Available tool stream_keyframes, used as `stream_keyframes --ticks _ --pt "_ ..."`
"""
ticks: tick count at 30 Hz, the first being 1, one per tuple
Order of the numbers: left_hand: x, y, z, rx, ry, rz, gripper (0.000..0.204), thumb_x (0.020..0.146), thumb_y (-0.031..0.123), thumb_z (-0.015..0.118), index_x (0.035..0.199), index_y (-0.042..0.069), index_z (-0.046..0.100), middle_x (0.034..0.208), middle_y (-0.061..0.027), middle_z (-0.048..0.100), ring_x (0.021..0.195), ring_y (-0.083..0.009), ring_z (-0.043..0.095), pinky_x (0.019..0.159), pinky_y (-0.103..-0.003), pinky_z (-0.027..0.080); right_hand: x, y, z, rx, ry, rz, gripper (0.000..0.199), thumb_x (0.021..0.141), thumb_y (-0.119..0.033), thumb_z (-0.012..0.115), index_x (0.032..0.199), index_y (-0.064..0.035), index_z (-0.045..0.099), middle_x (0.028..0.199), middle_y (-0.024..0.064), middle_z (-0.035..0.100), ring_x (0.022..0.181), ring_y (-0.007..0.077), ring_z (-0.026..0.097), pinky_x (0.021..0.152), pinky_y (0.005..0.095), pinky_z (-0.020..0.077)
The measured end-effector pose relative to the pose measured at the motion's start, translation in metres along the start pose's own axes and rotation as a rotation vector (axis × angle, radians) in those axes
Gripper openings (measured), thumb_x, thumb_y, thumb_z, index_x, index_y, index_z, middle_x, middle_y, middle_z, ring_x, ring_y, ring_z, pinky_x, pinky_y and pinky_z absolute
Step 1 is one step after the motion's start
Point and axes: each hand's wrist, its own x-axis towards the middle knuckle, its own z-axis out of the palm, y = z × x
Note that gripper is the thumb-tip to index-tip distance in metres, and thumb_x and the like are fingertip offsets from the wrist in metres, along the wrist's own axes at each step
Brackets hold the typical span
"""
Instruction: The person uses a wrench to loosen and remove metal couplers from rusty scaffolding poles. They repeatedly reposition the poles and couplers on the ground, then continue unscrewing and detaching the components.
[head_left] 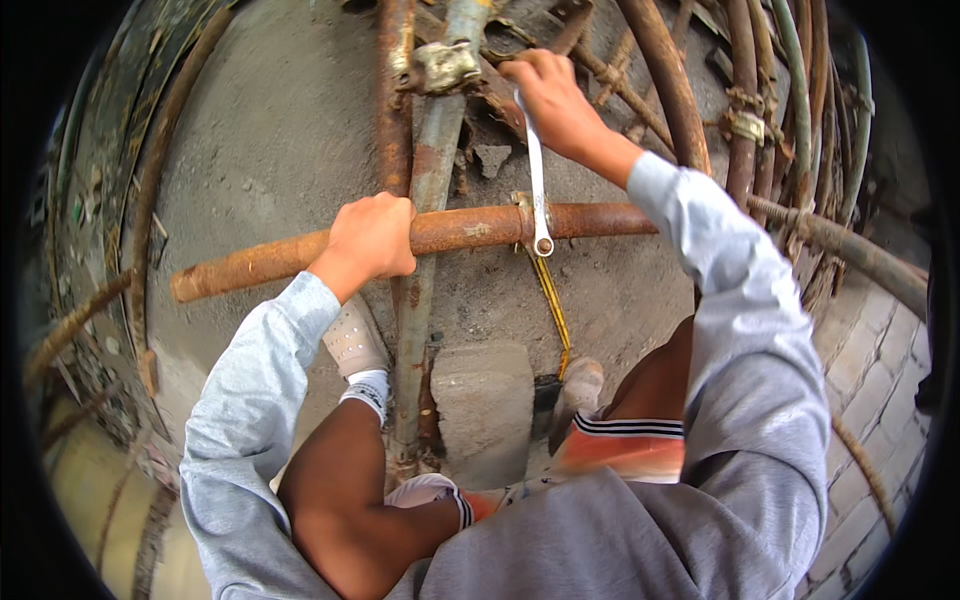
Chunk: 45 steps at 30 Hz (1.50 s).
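- Wrench (535,165): we find it near the middle of the view, its lower ring end over the bolt (544,246) of a clamp (523,212) on the rusty pipe (465,229).
- Right hand (553,98): we note the fingers curled round the wrench's upper end; their tips are partly out of our sight.
- Left hand (370,236): its fingers are wrapped around the rusty pipe, left of the clamp, close to where that pipe crosses over the grey pipe (440,150).
- Risk, slipping: we judge that a poorly seated ring could jump off the bolt under a hard pull, and the right knuckles could strike nearby scrap.
- Risk, turning: should the left hold slacken, the rusty pipe could roll with the wrench, or drop toward the left shoe (352,338), which looks soft to us.
- Risk, snagging: a yellow strip (552,300) runs from beneath the clamp toward the right shoe (580,388); we consider that a foot could catch it.
- Surface: we record grey, gritty ground (270,130), with a concrete block (485,400) between the shoes.
- Surroundings: we see stacked pipes (742,90) at the right, a second clamp (447,67) on the grey pipe, and paving (860,440) at the lower right.
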Motion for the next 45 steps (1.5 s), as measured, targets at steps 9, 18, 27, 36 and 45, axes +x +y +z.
stream_keyframes --ticks 9,18,27,36,45 --pt "-0.014 0.004 0.012 -0.008 0.086 -0.010 0.027 0.065 0.011 0.077 0.090 0.002 0.074 0.096 -0.0211 0.074 0.093 -0.0377 0.073 0.081 -0.045 0.060 -0.010 -0.061 -0.048 1.043 -0.090 1.134 0.033 0.102 -0.015 0.052 0.130 0.0006 0.042 0.096 0.0139 0.065 0.082 0.0215 0.069 0.073 0.0348 0.0579" --pt "-0.034 0.006 0.049 -0.008 0.140 -0.043 0.030 0.065 0.013 0.078 0.091 0.001 0.073 0.098 -0.0228 0.073 0.095 -0.0403 0.072 0.084 -0.047 0.059 -0.014 -0.124 -0.023 0.485 0.095 0.900 0.042 0.083 -0.009 0.072 0.109 0.0048 0.043 0.077 0.0155 0.065 0.068 0.0288 0.068 0.068 0.0400 0.0557" --pt "-0.034 -0.011 0.065 -0.072 0.208 0.079 0.034 0.068 0.021 0.078 0.099 0.010 0.071 0.106 -0.0136 0.071 0.102 -0.0358 0.069 0.087 -0.046 0.056 -0.020 -0.214 -0.012 0.576 -0.358 0.451 0.038 0.079 -0.021 0.071 0.105 0.0014 0.054 0.082 0.0262 0.070 0.080 0.0468 0.069 0.073 0.0561 0.0554" --pt "-0.020 -0.023 0.079 -0.238 0.221 0.100 0.027 0.078 0.029 0.069 0.089 0.004 0.071 0.095 -0.0228 0.073 0.092 -0.0433 0.069 0.080 -0.051 0.055 -0.039 -0.241 -0.022 0.549 -0.314 0.425 0.054 0.092 -0.054 0.062 0.099 -0.0010 0.066 0.073 0.0198 0.070 0.069 0.0410 0.070 0.064 0.0518 0.0557" --pt "-0.018 -0.009 0.061 -0.007 0.128 0.129 0.042 0.065 0.027 0.079 0.094 -0.001 0.068 0.106 -0.0264 0.070 0.102 -0.0436 0.068 0.090 -0.050 0.056 -0.069 -0.274 -0.022 0.393 -0.418 0.358 0.059 0.096 -0.059 0.055 0.081 -0.0039 0.069 0.058 0.0169 0.063 0.058 0.0375 0.066 0.057 0.0503 0.0497"
